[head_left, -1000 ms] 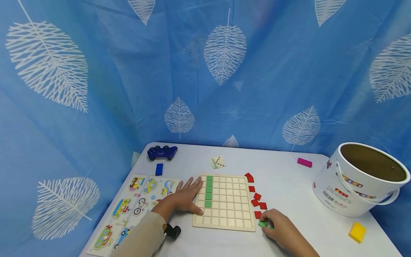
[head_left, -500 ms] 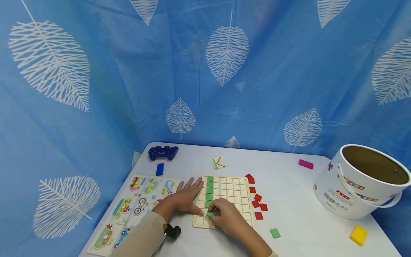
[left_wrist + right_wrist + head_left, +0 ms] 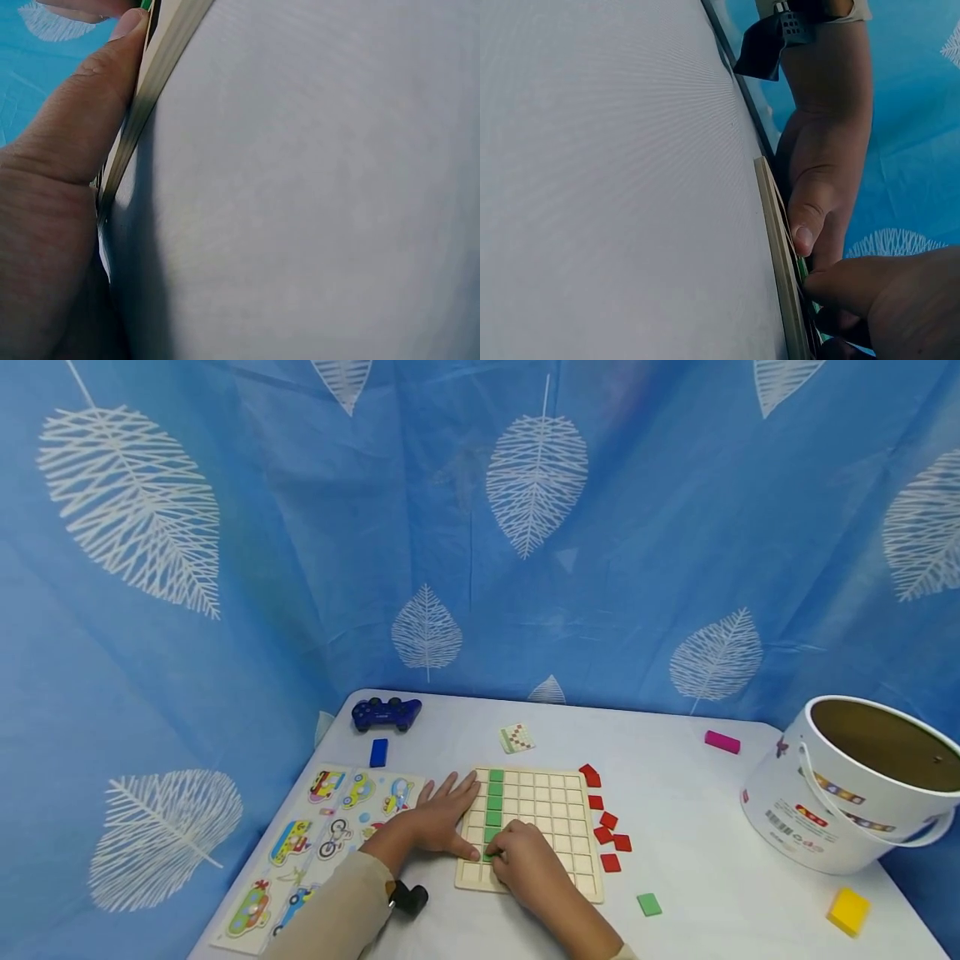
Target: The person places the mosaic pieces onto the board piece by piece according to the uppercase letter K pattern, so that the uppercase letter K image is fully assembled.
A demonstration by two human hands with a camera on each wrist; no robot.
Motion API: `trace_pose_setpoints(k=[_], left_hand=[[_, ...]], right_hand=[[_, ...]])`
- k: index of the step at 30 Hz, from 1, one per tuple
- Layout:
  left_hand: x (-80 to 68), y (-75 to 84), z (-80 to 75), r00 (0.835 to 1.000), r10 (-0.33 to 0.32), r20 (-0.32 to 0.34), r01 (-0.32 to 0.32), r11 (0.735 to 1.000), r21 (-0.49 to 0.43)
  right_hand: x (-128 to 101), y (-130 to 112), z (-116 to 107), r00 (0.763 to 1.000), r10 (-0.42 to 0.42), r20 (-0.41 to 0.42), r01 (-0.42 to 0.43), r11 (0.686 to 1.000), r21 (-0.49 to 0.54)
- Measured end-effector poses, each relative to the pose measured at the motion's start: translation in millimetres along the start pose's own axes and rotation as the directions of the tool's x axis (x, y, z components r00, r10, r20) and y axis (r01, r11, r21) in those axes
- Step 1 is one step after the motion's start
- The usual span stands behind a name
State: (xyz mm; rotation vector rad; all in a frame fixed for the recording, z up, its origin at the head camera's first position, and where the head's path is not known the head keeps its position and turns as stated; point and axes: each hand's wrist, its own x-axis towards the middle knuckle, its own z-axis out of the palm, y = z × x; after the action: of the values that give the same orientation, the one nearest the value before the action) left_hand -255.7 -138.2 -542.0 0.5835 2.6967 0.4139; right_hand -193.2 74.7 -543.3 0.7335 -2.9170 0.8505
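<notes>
Blue curtain [image 3: 465,543] backed a white table [image 3: 660,793]

The table's far edge ran along the curtain; open tabletop stretched between the bucket [image 3: 780,797] and scattered red tiles [image 3: 611,862]. On the wooden board [image 3: 564,843]'s left edge rested the left hand [image 3: 438,822], fingers spread. The right hand [image 3: 527,866], its grip nearly closed, pinched a green tile [image 3: 488,857] at the second column.

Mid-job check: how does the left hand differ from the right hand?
The left hand has its fingers spread; the right hand has its fingers curled.
The left hand rests along the left side of the wooden board; the right hand reaches over its lower part, pinching a green tile.
Both are bare and at the board.
</notes>
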Motion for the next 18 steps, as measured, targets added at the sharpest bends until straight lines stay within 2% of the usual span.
trace_pose_setpoints(k=[4, 6, 10, 13, 16, 18], left_hand=[[0.5, -0.4, -0.1, 1.000, 0.004, 0.001, -0.004, 1.000, -0.001], [0.2, -0.4, -0.2, 1.000, 0.007, 0.003, -0.007, 1.000, -0.011], [-0.7, 0.3, -1.5, 1.000, 0.013, 0.003, -0.013, 0.999, -0.034], [-1.2, 0.8, -2.4, 1.000, 0.010, 0.004, -0.010, 0.999, -0.040], [-1.4, 0.5, -2.2, 1.000, 0.006, 0.005, -0.006, 0.999, -0.037], [-1.5, 0.3, -2.4, 1.000, 0.007, 0.005, -0.006, 0.999, -0.037]], right_hand=[[-3, 5, -7, 0.999, -0.008, 0.032, 0.007, 0.999, 0.033], [-9, 13, -15, 1.000, 0.005, 0.020, -0.006, 0.999, 0.046], [-31, 43, -44, 0.987, 0.149, -0.051, -0.147, 0.988, 0.037], [-55, 72, -71, 0.949, 0.313, -0.037, -0.313, 0.950, 0.007], [-78, 101, -91, 0.893, 0.444, 0.066, -0.441, 0.895, -0.060], [-92, 116, -99, 0.852, 0.505, 0.135, -0.494, 0.863, -0.110]])
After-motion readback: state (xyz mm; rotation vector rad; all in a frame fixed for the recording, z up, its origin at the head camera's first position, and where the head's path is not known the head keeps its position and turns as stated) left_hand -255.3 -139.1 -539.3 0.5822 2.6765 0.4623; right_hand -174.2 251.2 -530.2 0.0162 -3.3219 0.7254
